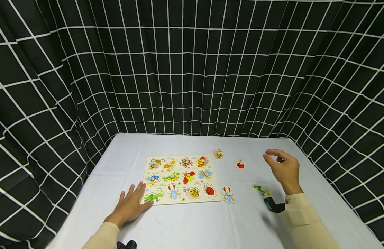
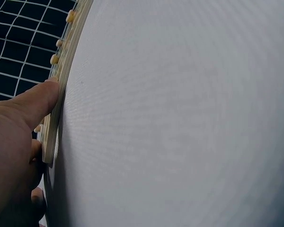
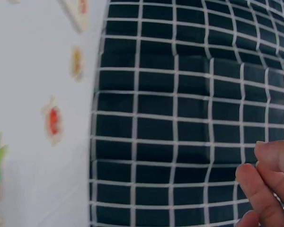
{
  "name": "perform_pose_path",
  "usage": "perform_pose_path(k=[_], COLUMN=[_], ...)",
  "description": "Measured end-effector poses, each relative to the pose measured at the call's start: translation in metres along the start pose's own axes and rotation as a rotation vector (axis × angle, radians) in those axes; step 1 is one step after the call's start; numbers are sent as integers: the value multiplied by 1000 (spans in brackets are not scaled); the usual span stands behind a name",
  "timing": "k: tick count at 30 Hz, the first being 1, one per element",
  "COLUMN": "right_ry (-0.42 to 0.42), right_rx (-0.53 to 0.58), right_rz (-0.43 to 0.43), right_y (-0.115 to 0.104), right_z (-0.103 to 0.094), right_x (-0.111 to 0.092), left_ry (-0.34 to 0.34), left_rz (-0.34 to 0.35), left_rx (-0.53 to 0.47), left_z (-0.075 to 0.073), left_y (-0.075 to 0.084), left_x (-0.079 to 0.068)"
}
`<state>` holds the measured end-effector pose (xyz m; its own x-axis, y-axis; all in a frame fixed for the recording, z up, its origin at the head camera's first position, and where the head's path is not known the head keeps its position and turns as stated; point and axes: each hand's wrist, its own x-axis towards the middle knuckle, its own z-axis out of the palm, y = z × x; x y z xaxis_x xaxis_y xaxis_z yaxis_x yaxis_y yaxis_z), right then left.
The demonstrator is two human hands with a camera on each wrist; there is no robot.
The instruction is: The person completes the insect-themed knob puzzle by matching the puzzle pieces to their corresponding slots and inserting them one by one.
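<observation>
A wooden insect puzzle board [image 1: 183, 186] lies on the white table. My left hand [image 1: 129, 205] rests at its lower left corner, fingers extended and the thumb [image 2: 40, 97] touching the front edge. Above the table on the right, my right hand [image 1: 283, 169] hovers with bent fingers, thumb and index tips close together; I see nothing between them. Below it lies a green grasshopper piece [image 1: 261, 190]. A ladybug piece [image 1: 240, 164] is to its left, and a snail piece [image 1: 218, 153] sits by the board's upper right corner. The stag beetle piece [image 1: 228, 195] lies beside the lower right corner.
A white cloth [image 1: 192, 224] covers the table. Black curtains with a white grid [image 1: 189, 69] stand behind and on both sides. Small knobs [image 2: 55, 59] rise from the board's top. Dark wrist devices [image 1: 274, 205] show near both sleeves.
</observation>
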<state>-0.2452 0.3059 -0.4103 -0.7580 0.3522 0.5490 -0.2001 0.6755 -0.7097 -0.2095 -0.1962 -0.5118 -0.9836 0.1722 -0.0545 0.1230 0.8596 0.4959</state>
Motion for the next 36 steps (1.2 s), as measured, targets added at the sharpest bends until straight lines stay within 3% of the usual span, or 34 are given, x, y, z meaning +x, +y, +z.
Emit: perform_pose_path(k=[16,23,36], right_ry=[-13,-76,-180], right_rx=[-88,-93,-193], right_rz=[144,183,166], right_y=[49,63,84], right_z=[0,8,11], right_x=[-34,-44,-58], left_ry=[1,9,16], left_rz=[-6,-2,2], left_rx=[3,2,3], left_z=[3,1,1], left_y=[-1,0,1], left_x=[-3,-2,0])
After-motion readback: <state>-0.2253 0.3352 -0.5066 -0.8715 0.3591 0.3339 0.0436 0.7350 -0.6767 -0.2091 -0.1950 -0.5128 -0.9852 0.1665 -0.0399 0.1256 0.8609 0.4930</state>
